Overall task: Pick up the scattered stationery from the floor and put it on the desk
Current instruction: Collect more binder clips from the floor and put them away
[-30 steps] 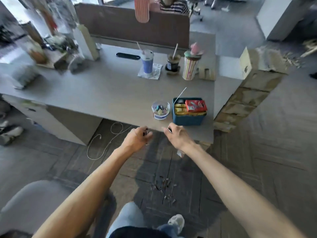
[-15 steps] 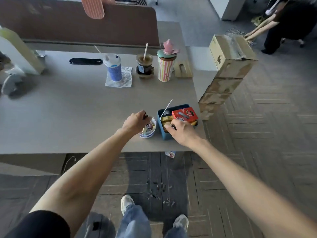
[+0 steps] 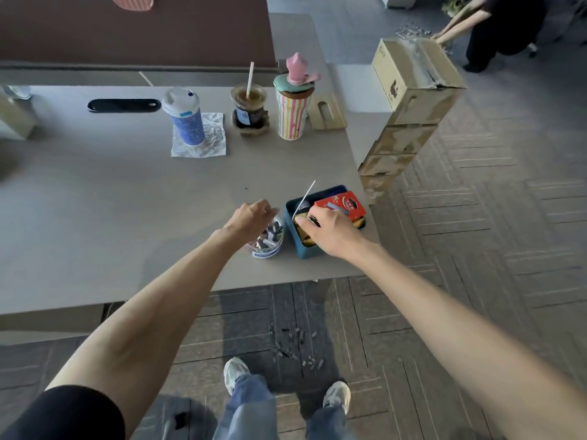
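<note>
Floor clips: one loose cluster of small dark and grey clips is lying on the floor at lower centre, between the desk edge and two shoes; they are too small to count singly.
Right hand: the right hand is pinching one small dark clip between thumb and fingers, over the blue box.
Left hand: the left hand is hovering over the round tub with fingers bent downward; I cannot tell whether they are clamped on anything.
Containers: two are sitting side by side at the desk's near right corner, the tub holding clips and the box holding one red packet.
Cups: three are standing in a row at upper centre, namely a blue cup, a dark drink and a striped cup.
Cardboard: one stack of boxes is standing right of the desk.
</note>
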A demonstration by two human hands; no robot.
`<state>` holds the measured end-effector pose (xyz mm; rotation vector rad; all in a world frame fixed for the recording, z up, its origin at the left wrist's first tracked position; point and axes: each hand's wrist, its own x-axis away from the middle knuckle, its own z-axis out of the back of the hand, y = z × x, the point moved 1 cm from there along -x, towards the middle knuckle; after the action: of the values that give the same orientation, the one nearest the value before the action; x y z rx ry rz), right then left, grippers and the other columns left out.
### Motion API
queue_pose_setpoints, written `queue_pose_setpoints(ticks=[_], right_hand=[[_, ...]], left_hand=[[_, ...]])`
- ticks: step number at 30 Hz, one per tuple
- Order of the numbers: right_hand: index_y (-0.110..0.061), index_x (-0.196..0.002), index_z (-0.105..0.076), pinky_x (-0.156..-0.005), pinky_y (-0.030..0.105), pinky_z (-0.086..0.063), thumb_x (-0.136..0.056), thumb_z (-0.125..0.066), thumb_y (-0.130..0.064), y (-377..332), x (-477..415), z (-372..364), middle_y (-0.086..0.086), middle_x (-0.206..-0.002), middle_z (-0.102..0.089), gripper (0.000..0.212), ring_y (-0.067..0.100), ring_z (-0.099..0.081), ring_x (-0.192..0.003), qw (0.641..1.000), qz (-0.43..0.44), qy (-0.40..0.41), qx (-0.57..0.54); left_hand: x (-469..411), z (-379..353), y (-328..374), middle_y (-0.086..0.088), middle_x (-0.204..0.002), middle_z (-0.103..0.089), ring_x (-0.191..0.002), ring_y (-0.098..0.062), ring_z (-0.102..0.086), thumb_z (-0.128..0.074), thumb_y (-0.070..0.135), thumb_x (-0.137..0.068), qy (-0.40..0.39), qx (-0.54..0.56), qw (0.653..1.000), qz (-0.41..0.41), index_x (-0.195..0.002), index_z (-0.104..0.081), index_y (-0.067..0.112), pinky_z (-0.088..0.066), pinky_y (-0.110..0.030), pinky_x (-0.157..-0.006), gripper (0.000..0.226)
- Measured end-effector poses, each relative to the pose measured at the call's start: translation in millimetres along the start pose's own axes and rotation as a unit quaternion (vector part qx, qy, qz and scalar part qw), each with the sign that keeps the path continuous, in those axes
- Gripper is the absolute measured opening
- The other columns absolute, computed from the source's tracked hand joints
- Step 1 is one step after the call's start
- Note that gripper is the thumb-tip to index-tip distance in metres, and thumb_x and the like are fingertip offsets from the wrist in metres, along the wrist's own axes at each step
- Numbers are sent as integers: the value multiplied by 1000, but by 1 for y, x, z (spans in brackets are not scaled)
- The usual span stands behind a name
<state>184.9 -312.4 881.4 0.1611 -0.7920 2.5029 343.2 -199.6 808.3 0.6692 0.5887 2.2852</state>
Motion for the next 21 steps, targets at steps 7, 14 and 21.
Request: queue_pose_setpoints(ticks=[7, 14, 21], right_hand=[[-9, -79, -51, -57, 30, -40, -99, -45, -44, -6, -4, 1, 4, -70, -54, 41, 24, -55, -72, 1000, 3, 13, -6], [-15, -74, -48, -52, 28, -37, -99, -43, -48, -9, -13, -7, 3, -68, -54, 42, 23, -56, -68, 1000, 11, -8, -2], [-9, -98, -55, -72, 35, -37, -101, -40, -48, -48, -51, -36, 17, -104, -64, 42, 31, -56, -91, 992, 21, -100, 74]], left_hand=[[7, -2, 0, -4, -93, -67, -84, -25, -63, -58, 21, -91, 29, 61, 997, -34, -103, -61, 9, -47, -29, -74, 17], [28, 1, -12, 1, -88, -67, -81, -18, -60, -51, 18, -92, 95, 126, 988, -1, -95, -63, 12, -38, -17, -61, 14], [68, 8, -57, -8, -96, -68, -87, -26, -63, -54, 17, -94, 124, 105, 986, 42, -100, -62, 6, -47, -28, -71, 15]])
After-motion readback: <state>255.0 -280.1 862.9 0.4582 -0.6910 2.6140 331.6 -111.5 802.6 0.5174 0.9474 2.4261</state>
